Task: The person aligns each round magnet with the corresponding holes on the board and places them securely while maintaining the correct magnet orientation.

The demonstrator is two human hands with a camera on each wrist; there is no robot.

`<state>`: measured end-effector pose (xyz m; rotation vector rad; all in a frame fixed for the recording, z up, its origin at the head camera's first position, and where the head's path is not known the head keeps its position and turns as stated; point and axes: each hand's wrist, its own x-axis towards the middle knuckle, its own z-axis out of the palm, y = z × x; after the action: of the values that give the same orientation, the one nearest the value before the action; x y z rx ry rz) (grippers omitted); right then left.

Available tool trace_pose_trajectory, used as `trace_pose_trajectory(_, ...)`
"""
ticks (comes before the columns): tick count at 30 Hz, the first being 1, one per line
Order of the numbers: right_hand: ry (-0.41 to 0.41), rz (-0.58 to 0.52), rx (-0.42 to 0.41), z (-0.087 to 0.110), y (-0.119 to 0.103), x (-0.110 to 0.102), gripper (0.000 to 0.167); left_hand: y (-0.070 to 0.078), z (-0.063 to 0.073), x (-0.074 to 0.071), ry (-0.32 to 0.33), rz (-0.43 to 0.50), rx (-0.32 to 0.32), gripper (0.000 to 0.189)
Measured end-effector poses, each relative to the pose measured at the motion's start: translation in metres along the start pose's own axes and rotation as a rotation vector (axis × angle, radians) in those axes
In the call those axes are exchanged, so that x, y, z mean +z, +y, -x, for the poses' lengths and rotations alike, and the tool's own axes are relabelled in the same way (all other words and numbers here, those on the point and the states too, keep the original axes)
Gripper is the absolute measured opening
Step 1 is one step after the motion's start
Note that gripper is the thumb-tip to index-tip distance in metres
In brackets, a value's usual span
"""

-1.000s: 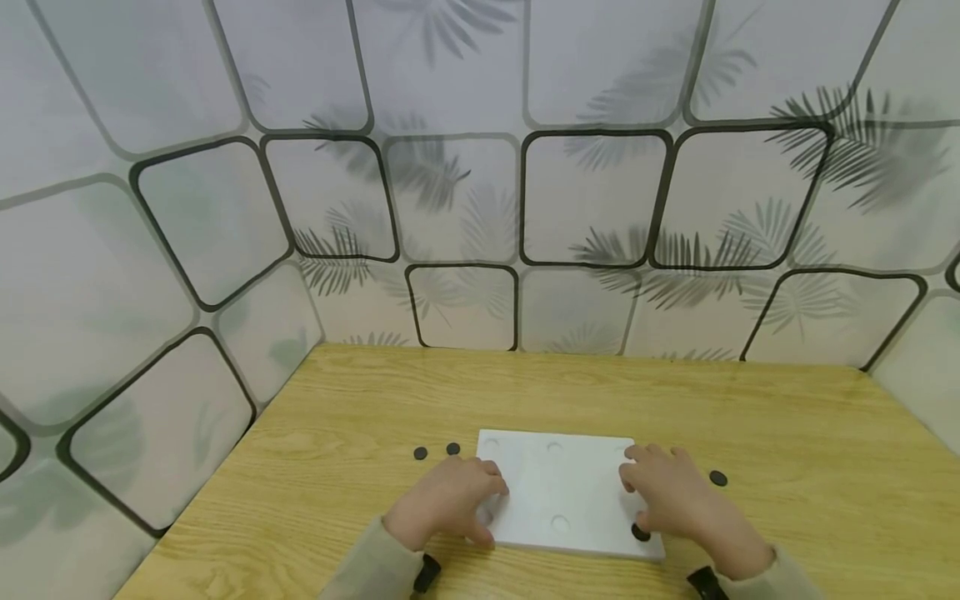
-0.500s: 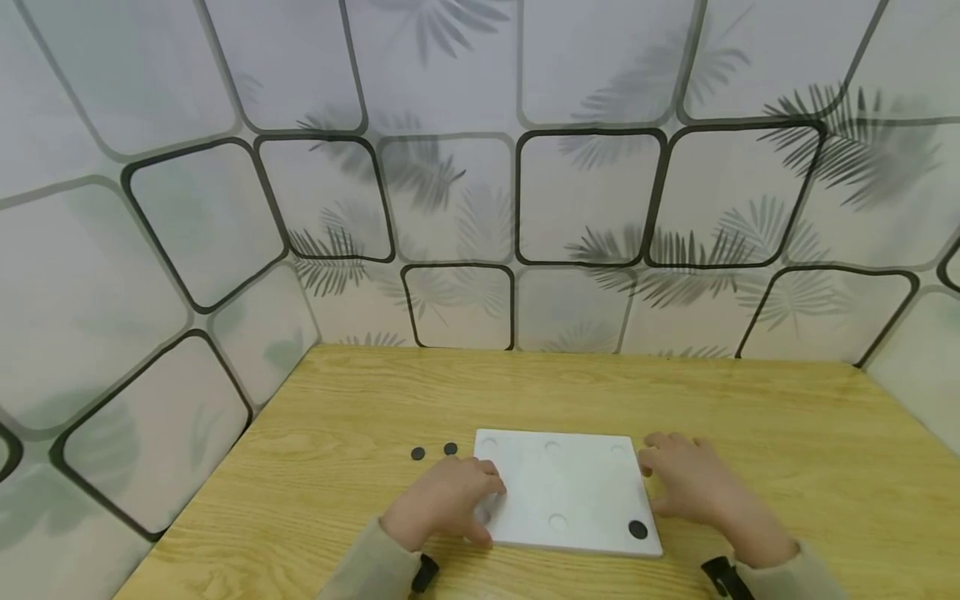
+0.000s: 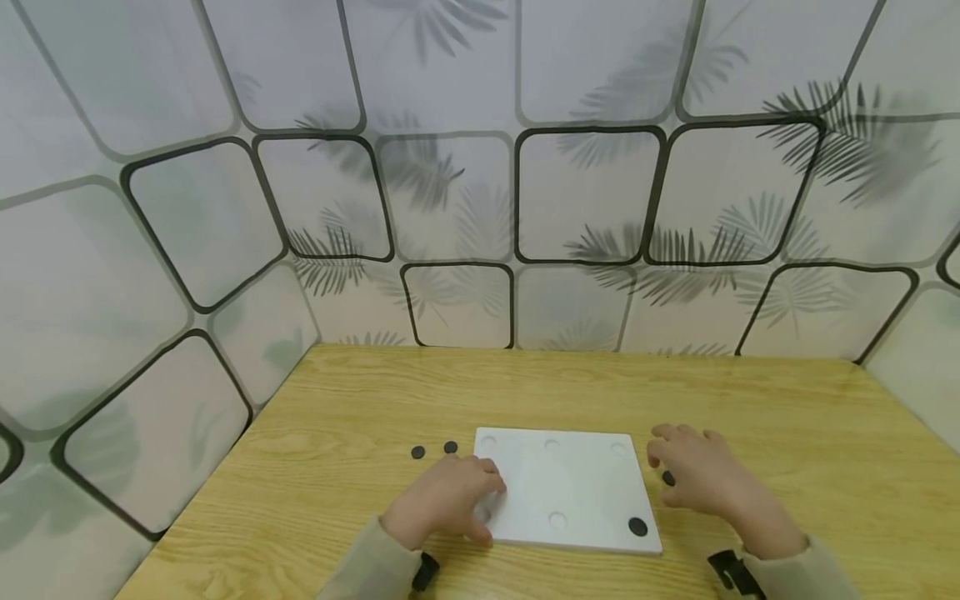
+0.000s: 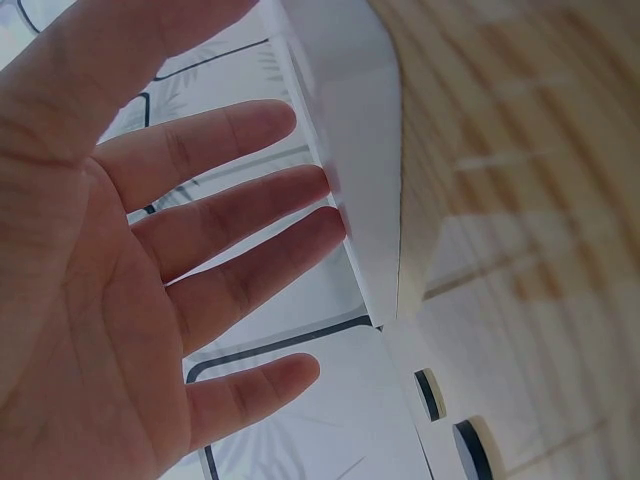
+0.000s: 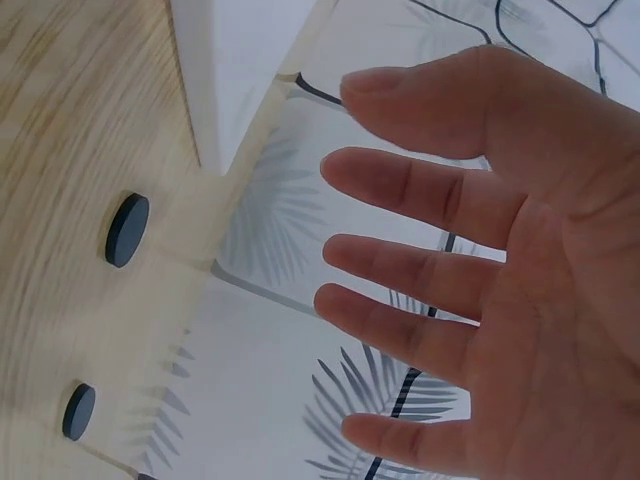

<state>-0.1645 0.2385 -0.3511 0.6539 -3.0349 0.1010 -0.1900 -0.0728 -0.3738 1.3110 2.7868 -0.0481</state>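
Observation:
A white board (image 3: 570,483) with several shallow round recesses lies on the table. One black disc (image 3: 637,527) sits at its near right corner. My left hand (image 3: 448,498) is at the board's left side; the left wrist view shows its extended fingertips (image 4: 318,185) right at the board's edge, palm bare. Off the right side, my right hand (image 3: 697,471) hovers with spread fingers and nothing in its grasp. A second black disc (image 3: 669,478) shows between its fingers and thumb in the head view. The right wrist view has that side's two discs lying on the table, apart from the fingers.
Two more black discs, a left one (image 3: 417,452) and a right one (image 3: 451,447), lie beyond my left hand, left of the board. The wooden table (image 3: 360,392) meets a patterned wall covering (image 3: 465,200) at the back and left.
My right hand has let go of a black disc at the board's near right corner. It has moved off the board to the right, over the discs there. The left hand stays put.

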Motion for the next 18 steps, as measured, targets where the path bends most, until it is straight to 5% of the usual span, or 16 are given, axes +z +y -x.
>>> trace_pose_trajectory(18,0.02,-0.068,0.027,-0.003,0.011,0.005,0.025,0.001,0.001,0.0,0.012,-0.011,0.007,0.045)
